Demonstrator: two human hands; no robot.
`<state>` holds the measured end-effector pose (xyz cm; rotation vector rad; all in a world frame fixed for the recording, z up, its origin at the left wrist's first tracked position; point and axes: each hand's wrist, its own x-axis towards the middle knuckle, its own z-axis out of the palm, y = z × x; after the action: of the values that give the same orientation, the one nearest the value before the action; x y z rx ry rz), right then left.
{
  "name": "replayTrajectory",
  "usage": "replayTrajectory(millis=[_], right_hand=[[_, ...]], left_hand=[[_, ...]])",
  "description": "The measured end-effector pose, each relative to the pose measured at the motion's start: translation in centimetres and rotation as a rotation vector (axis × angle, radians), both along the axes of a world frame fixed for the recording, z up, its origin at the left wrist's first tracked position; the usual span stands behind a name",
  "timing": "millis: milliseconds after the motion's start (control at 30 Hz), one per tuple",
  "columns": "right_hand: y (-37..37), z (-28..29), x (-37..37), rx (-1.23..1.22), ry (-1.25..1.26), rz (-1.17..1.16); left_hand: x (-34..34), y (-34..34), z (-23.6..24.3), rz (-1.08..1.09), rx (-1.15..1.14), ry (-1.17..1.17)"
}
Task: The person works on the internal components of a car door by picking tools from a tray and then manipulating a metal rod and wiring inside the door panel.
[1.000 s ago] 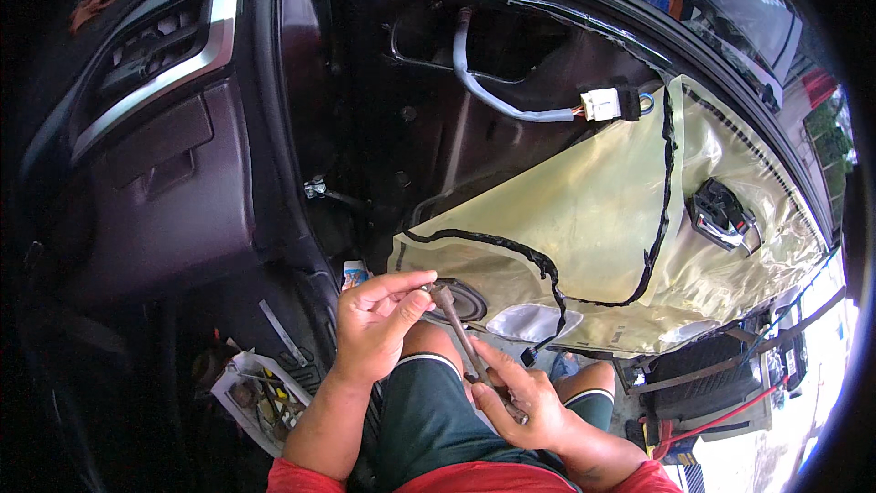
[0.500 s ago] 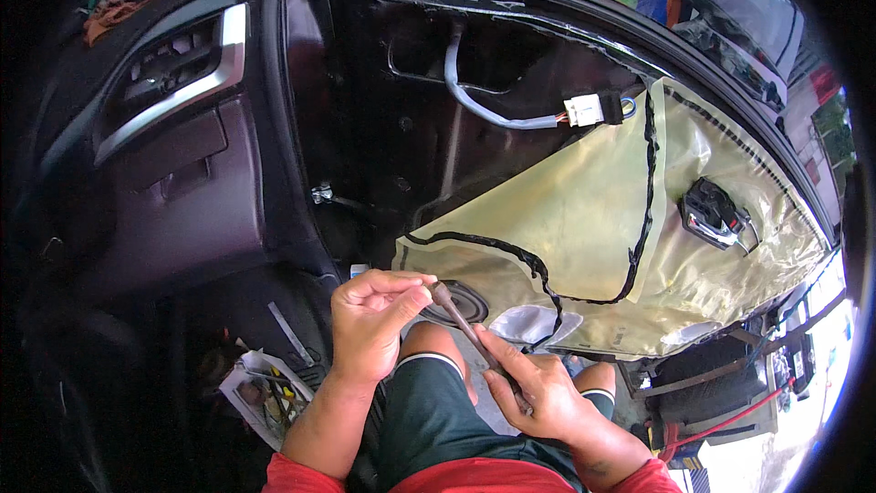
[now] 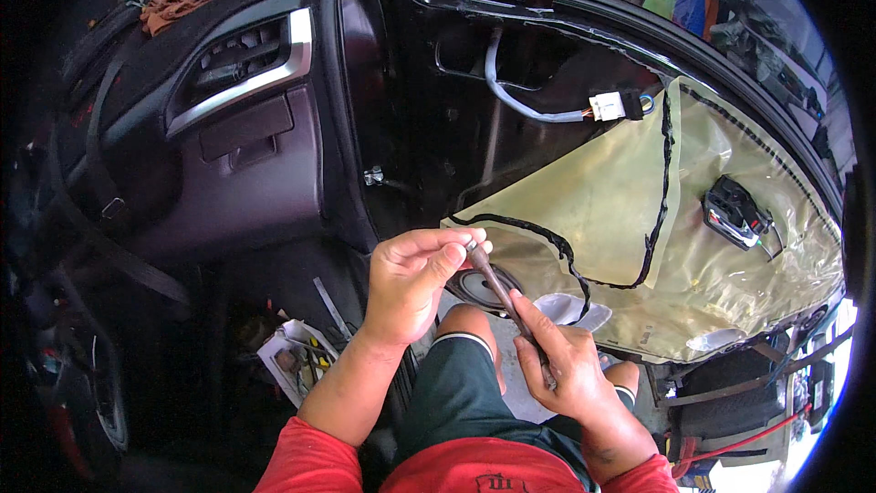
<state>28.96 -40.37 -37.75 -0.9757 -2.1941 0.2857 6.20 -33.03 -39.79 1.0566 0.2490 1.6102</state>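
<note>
My right hand [image 3: 570, 370] is wrapped round a brownish metal rod-shaped tool [image 3: 501, 287] with a thicker, socket-like head, held slanting up to the left. At that head, my left hand [image 3: 408, 285] pinches a small metallic piece [image 3: 472, 246] between thumb and fingertips; its exact kind is too small to make out. Both hands are above my knees, in front of a car door with its inner panel off. Behind the tool shows a round door speaker [image 3: 474, 285], partly covered by the hands.
Yellowish plastic sheeting [image 3: 584, 201] with black sealant lines covers much of the door. An inside door handle [image 3: 733, 212] hangs there, and a white connector [image 3: 608, 107] sits on a grey cable. Left are the dashboard [image 3: 265, 164] and a white tray of small items [image 3: 285, 367].
The view has shifted left, so the dashboard and door appear further right. My hands are slightly higher in the picture, still holding the tool and the small piece at its head.
</note>
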Motion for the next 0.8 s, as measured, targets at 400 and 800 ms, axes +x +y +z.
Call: replayTrajectory(millis=[400,800], right_hand=[[-0.1,0.3,-1.3,-0.212,0.331,0.049],[4.2,6.1,-6.7,-0.702,0.909,0.44]], left_hand=[[0.8,1.1,1.6,0.007,0.12,0.147],[2.5,6.6,12.0,0.127,0.161,0.533]])
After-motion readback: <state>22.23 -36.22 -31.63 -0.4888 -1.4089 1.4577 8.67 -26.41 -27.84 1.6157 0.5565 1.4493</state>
